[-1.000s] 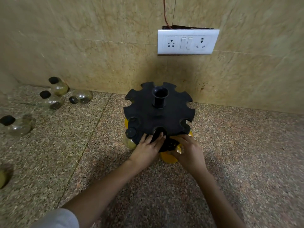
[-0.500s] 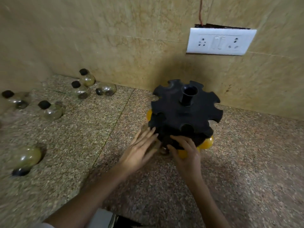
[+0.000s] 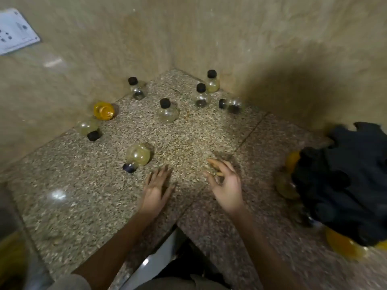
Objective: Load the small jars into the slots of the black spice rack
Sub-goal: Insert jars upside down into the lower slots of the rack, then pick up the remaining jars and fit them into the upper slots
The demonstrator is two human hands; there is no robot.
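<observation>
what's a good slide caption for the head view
Both hands hover empty over the counter near scattered jars, black rack at right.

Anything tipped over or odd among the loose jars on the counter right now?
Yes. Three capped jars lie on their sides: one nearest the left hand, one by the left wall, one near the corner. A yellow jar also lies tipped, seemingly capless. No spill shows.
</observation>
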